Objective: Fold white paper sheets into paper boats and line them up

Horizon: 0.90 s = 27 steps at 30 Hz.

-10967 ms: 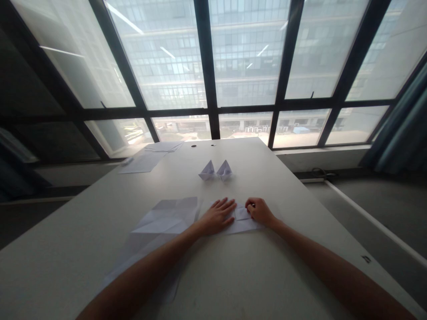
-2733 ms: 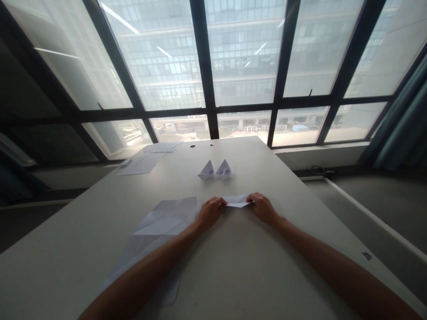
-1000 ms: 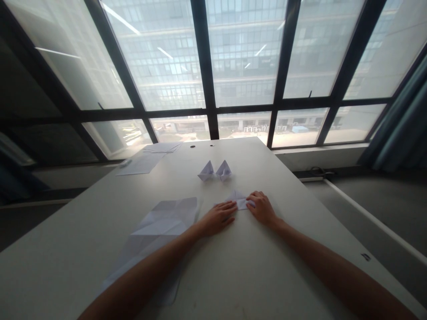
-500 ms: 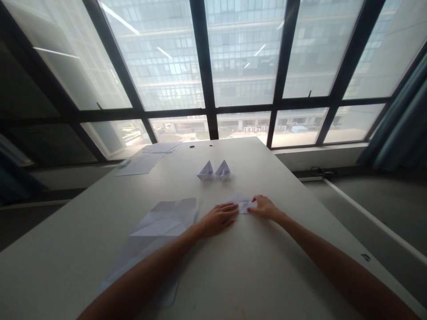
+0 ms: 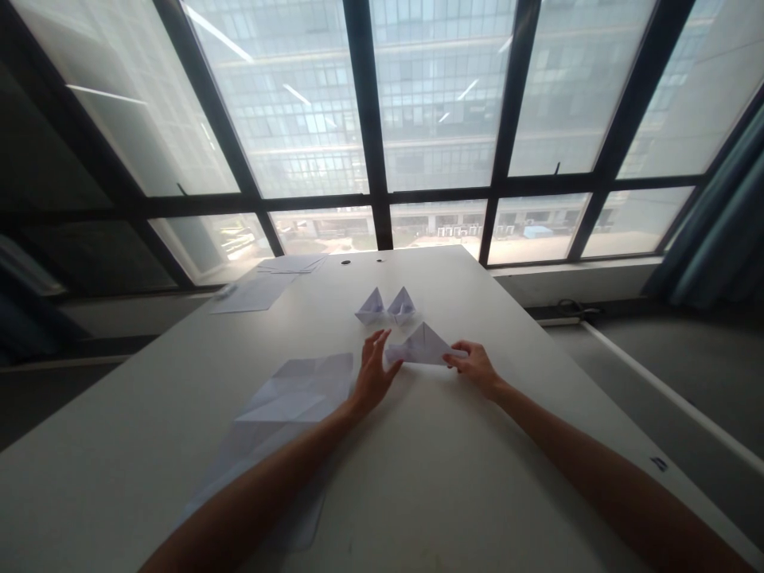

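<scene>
A folded sheet of white paper [image 5: 425, 347], with a triangular peak and a band along its base, is raised a little off the table. My right hand [image 5: 474, 366] pinches its right end between thumb and fingers. At the paper's left end is my left hand [image 5: 376, 370], fingers apart and thumb stretched toward the edge; whether the thumb touches it I cannot tell. Just beyond stand two finished paper boats, the left boat [image 5: 371, 308] and the right boat [image 5: 402, 307], side by side.
Creased white sheets [image 5: 292, 398] lie on the white table [image 5: 465, 477], partly under my left forearm. More paper [image 5: 259, 290] lies at the far left. A small dark object [image 5: 659, 464] sits near the right edge. Tall windows [image 5: 438, 95] rise behind the table.
The folded paper has come up from flat on the table and now shows its peak. My left hand has lifted off it and moved left, fingers spreading; my right hand now grips its right end.
</scene>
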{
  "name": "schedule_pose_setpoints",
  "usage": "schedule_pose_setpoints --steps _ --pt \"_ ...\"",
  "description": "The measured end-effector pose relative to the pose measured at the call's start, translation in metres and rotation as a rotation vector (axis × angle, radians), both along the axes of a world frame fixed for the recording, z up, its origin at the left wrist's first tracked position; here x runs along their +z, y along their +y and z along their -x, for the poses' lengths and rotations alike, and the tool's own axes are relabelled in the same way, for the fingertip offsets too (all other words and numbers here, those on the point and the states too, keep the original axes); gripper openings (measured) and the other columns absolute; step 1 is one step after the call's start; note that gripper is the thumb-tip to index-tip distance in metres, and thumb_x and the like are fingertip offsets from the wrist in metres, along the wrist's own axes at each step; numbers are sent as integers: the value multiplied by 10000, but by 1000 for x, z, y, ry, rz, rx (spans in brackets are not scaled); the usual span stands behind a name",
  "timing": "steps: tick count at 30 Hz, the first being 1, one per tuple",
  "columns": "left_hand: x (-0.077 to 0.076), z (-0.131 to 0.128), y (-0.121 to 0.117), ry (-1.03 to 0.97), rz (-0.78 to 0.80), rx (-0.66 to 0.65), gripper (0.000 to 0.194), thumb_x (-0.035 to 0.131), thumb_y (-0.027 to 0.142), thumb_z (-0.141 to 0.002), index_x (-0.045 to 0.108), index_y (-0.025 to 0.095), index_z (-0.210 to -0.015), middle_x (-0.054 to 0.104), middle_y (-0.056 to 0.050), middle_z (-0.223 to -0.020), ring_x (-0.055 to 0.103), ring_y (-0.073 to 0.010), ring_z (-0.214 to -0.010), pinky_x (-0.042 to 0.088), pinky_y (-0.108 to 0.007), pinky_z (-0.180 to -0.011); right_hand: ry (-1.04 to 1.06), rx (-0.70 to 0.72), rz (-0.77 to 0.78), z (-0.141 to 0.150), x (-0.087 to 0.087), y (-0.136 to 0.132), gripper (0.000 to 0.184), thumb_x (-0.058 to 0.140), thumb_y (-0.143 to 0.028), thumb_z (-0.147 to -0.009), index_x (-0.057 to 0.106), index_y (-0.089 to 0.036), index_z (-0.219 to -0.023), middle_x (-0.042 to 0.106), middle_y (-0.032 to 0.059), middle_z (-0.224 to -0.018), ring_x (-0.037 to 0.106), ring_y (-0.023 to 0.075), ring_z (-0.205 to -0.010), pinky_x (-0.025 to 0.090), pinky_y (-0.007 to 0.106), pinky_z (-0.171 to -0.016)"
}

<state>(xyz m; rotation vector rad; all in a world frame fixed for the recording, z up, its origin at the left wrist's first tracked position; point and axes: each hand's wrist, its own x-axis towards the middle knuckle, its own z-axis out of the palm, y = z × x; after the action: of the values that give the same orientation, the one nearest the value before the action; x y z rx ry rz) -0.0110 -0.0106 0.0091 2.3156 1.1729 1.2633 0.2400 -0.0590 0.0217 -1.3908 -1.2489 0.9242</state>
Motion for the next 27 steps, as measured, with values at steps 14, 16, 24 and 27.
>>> schedule_pose_setpoints --steps 14,16,24,27 --pt "-4 11 21 -331 335 -19 310 724 436 -754 634 145 -810 645 -128 -1149 681 -183 -828 572 -338 -773 109 -65 -79 -1 -15 4 383 771 -432 -619 677 -143 -854 654 7 -595 522 124 -499 419 242 -480" --pt "-4 11 21 -352 377 -39 305 720 431 -755 620 143 -772 654 -131 -1158 683 -183 -817 570 -339 -768 107 -66 -79 -1 -14 4 381 768 -430 -618 678 -141 -850 650 6 -592 515 122 -495 416 242 -477" --pt "5 6 11 -348 235 -82 211 691 355 -790 614 161 -756 598 -60 -960 625 -179 -871 575 -275 -688 115 -85 -54 0 -12 4 386 748 -425 -634 671 -134 -875 640 -1 -574 497 115 -479 400 232 -463" --pt "6 4 7 -348 192 -87 184 675 327 -805 594 168 -762 578 -50 -942 614 -169 -860 567 -251 -661 118 -86 -47 -1 -12 4 378 746 -424 -639 664 -138 -874 641 -1 -576 496 115 -478 400 229 -459"
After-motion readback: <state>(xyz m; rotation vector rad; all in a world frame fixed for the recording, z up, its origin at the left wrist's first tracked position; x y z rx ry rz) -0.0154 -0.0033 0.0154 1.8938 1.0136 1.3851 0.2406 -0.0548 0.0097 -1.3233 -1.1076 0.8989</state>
